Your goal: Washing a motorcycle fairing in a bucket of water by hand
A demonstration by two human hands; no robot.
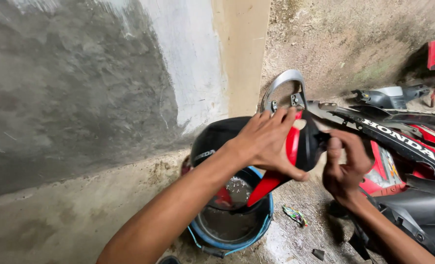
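Observation:
My left hand (268, 142) grips a red and black motorcycle body panel (303, 146), fingers spread over its top edge and thumb underneath. My right hand (344, 166) holds the same panel from its right side, fingers curled at its black edge. The panel's red pointed tip (262, 189) hangs down over a dark bucket with a blue rim (268, 215) that holds soapy water (237, 188). A black curved panel (212, 142) leans at the bucket's far side, behind my left forearm.
Several black and red motorcycle fairing pieces (403, 142) lie piled at the right, with a grey grab rail (283, 83) behind. A wet concrete wall (80, 88) and beige pillar (242, 54) stand ahead. A crumpled wrapper (294, 214) lies on the wet floor.

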